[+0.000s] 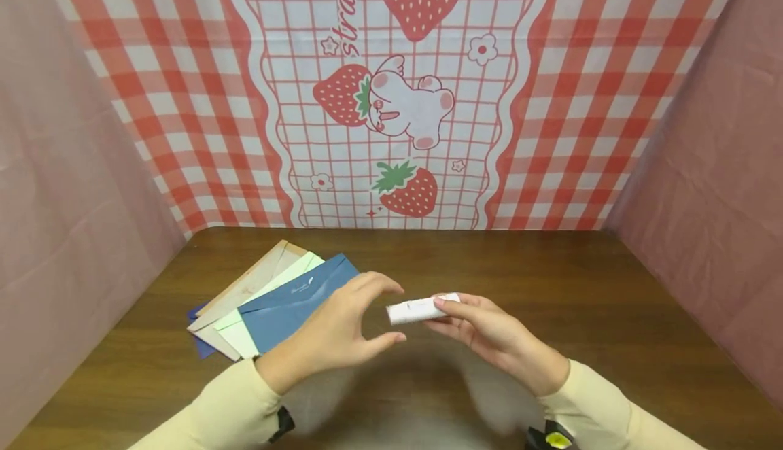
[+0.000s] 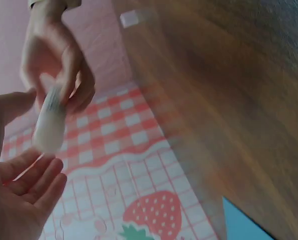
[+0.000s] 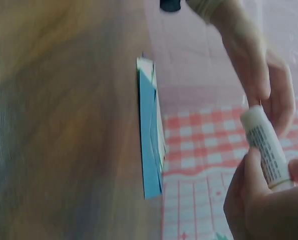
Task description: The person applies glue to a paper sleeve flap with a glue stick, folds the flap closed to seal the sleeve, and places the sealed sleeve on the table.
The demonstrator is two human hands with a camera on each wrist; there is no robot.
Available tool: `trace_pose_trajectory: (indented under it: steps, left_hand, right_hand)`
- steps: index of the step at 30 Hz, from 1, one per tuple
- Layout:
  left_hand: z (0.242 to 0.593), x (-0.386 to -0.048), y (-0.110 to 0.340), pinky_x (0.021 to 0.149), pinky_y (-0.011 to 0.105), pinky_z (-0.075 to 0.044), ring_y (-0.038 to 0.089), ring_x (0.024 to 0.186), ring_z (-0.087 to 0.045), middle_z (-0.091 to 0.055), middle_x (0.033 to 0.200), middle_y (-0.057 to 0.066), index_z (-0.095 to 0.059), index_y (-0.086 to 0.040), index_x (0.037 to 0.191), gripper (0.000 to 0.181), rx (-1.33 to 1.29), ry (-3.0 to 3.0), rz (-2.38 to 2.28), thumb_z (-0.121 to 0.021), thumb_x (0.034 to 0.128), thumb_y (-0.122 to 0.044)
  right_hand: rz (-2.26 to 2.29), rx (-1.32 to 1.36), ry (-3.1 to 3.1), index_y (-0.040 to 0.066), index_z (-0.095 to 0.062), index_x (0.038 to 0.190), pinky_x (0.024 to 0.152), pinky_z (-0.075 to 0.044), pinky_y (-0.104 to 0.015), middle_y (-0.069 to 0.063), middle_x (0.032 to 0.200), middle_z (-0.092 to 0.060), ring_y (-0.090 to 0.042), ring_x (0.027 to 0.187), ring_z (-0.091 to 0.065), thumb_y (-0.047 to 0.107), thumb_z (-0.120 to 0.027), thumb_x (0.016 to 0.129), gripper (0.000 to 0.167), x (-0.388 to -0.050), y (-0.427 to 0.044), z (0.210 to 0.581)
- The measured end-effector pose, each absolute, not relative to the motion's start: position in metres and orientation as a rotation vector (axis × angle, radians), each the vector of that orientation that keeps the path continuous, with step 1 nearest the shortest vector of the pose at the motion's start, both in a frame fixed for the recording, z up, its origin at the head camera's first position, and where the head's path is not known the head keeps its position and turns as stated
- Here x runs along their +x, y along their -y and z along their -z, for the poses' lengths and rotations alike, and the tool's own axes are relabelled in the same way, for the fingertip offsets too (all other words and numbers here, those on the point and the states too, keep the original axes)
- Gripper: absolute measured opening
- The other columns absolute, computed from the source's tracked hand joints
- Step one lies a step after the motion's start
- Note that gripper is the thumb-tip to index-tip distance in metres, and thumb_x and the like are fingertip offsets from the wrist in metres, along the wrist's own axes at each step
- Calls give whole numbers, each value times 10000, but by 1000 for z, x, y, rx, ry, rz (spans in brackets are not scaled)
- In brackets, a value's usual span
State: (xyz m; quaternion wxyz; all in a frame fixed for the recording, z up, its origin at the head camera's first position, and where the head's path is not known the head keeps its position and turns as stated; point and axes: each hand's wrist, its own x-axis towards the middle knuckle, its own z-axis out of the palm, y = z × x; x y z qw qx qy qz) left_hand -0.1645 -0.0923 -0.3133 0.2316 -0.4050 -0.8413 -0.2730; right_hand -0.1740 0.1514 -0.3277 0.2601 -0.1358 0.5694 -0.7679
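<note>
A white glue stick [image 1: 411,310], with printed lines on its barrel [image 3: 266,150], is held in the air above the table. My right hand [image 1: 495,334] pinches one end of it between thumb and fingers. My left hand [image 1: 333,331] is around the free end, thumb and fingers spread apart. A gap shows between this hand and the glue stick in the head view. Behind the left hand lies a fanned pile of envelopes. A dark blue envelope [image 1: 300,300] is on top, over a pale green one [image 1: 235,331], a beige one [image 1: 245,293] and a purple one [image 1: 204,349].
The brown wooden table [image 1: 550,280] runs back to a red-checked strawberry cloth [image 1: 422,130]. Pink cloth walls [image 1: 703,185] stand on both sides. A small white thing [image 2: 129,18], blurred, shows at the table's edge in the left wrist view.
</note>
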Motion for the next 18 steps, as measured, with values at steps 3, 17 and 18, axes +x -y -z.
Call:
trace_pose_trajectory:
  steps: [3,17,18]
  left_hand:
    - [318,-165,83,879,247,-518,96,1006,-592,-635,1059,-15,-604,-103,1087,429,-1153,2260,713,-816,734,-222]
    - [330,-169,84,722,166,-527,62,802,-621,-681,893,-11,-658,-87,964,300,-1115,2189,879,-815,709,-103]
    - [331,-170,85,726,163,-527,62,802,-624,-684,887,-10,-662,-85,959,298,-1118,2183,896,-818,705,-107]
  right_hand:
    - [2120,-381,-1454,59,-615,1089,1023,-484,-264,17,1134,-630,-71,1102,-601,144,-546,972,161,-170,-146,329]
    - [2008,-325,-1666,110,-616,1004,833,-543,-187,52,941,-653,-54,878,-639,245,-563,971,148,-169,-154,331]
    - [1999,-332,-1684,100,-619,1001,829,-543,-181,51,935,-651,-51,867,-638,228,-571,966,141,-169,-155,332]
